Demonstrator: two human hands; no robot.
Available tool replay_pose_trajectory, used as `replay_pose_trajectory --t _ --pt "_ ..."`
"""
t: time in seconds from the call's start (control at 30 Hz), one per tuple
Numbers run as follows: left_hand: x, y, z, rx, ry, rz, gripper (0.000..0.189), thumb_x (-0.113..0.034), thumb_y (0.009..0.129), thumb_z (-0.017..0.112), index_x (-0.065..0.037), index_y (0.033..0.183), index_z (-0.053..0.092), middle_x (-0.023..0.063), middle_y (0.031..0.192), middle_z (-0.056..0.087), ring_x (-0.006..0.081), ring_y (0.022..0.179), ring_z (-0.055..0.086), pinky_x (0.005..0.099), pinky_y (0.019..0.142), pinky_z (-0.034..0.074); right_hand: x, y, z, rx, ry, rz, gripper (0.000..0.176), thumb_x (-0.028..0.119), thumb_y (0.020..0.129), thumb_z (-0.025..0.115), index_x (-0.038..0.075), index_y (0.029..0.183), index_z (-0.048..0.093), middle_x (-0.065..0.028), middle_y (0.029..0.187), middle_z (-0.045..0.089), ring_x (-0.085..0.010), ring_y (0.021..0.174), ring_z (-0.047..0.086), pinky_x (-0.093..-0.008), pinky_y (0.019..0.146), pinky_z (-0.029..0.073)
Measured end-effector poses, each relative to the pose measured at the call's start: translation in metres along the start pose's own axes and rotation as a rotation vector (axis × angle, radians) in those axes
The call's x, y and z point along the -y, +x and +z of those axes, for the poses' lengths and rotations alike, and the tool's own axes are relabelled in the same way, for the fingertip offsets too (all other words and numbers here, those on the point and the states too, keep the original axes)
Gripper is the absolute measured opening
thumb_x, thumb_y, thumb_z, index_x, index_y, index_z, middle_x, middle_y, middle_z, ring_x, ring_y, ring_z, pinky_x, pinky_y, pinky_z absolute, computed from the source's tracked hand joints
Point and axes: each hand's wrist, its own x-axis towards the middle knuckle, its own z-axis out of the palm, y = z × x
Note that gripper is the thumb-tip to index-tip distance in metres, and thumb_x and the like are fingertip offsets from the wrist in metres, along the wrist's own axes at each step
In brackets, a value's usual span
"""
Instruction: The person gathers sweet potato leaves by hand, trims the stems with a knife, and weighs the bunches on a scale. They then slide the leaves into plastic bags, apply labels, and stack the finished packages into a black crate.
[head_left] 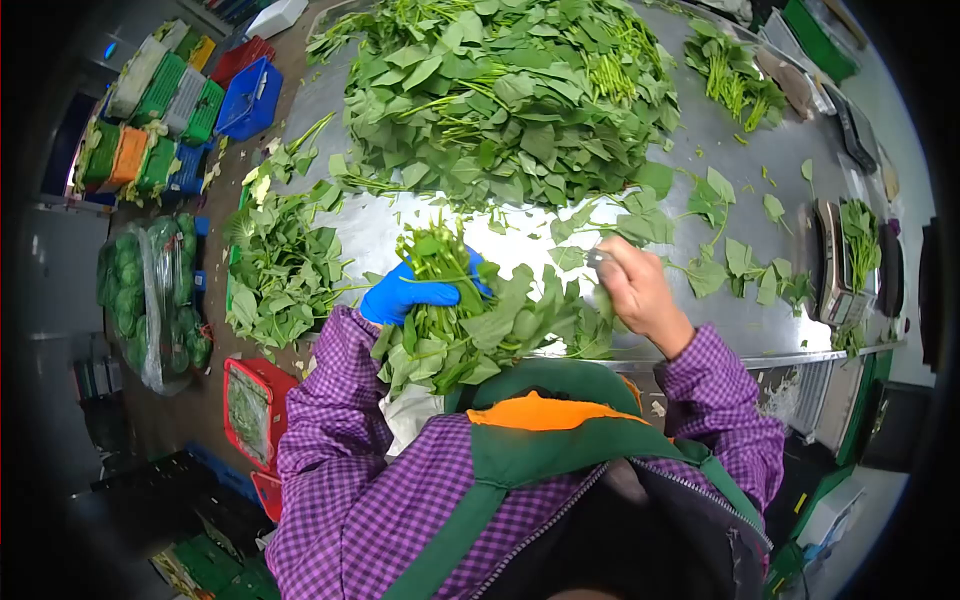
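In a blue glove, my left hand (405, 295) is wrapped round a bunch of leafy greens (490, 335), its cut stem ends pointing up and away from me. My bare right hand (645, 295) is closed just right of the bunch, over the near part of the metal table (515, 240). A small dark, metallic-looking piece shows at its fingertips; I cannot tell what it is. Beyond both hands rises a large heap of the same greens (500, 120). Loose leafy sprigs (705, 275) lie to the right of my right hand.
A smaller pile of greens (285, 265) lies at the table's left edge. At the far right, a bundle (858, 235) rests on what looks like a scale (835, 300). Another bundle (735, 80) lies back right. A red crate (265, 400), blue crate (250, 98) and bagged round green vegetables (150, 290) stand left.
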Motion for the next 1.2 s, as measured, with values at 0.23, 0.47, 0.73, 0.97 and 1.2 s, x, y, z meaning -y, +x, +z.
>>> replay_pose_trajectory --t 0.23,0.47,0.73,0.97,1.2 --pt "0.021 0.022 0.022 0.276 -0.092 0.034 0.042 -0.025 0.070 0.068 0.004 0.099 0.058 0.0155 0.095 0.059 0.0283 0.088 0.056 0.0412 0.080 0.045 0.020 0.044 0.037 0.148 0.047 -0.329 0.014 0.020 0.085 0.057 0.007 0.090 0.058 -0.0120 0.069 0.058 -0.0299 0.059 0.058 -0.0369 0.053 0.046" --pt "0.035 0.020 0.013 0.504 -0.219 0.184 0.031 -0.020 0.066 0.069 0.002 0.084 0.056 0.0165 0.083 0.055 0.0268 0.073 0.051 0.0393 0.065 0.039 -0.108 -0.024 0.038 0.193 -0.297 0.117 0.021 0.027 0.087 0.056 0.007 0.091 0.059 -0.0149 0.076 0.061 -0.0345 0.070 0.061 -0.0426 0.063 0.048" --pt "0.029 0.027 0.014 0.297 -0.176 0.066 0.058 -0.025 0.060 0.071 0.007 0.106 0.056 0.0200 0.093 0.062 0.0312 0.087 0.060 0.0431 0.082 0.047 -0.063 -0.009 -0.005 0.034 -0.185 0.113 0.031 0.020 0.083 0.063 0.001 0.107 0.059 -0.0155 0.094 0.062 -0.0281 0.084 0.061 -0.0367 0.070 0.048" --pt "0.012 0.015 0.036 0.035 -0.270 -0.093 0.063 -0.014 0.066 0.072 0.006 0.121 0.049 0.0184 0.113 0.059 0.0276 0.101 0.059 0.0409 0.091 0.047 0.053 0.054 0.037 0.056 0.162 -0.208 0.022 0.009 0.080 0.065 0.002 0.101 0.062 -0.0071 0.085 0.061 -0.0134 0.074 0.057 -0.0259 0.067 0.047" --pt "0.004 0.014 0.026 0.211 -0.041 0.004 0.066 -0.027 0.066 0.074 0.003 0.120 0.050 0.0136 0.111 0.059 0.0225 0.100 0.058 0.0367 0.091 0.044 0.035 0.072 0.023 -0.189 0.453 0.133 0.012 0.012 0.087 0.061 0.000 0.090 0.063 -0.0016 0.077 0.064 -0.0059 0.068 0.054 -0.0226 0.062 0.046"
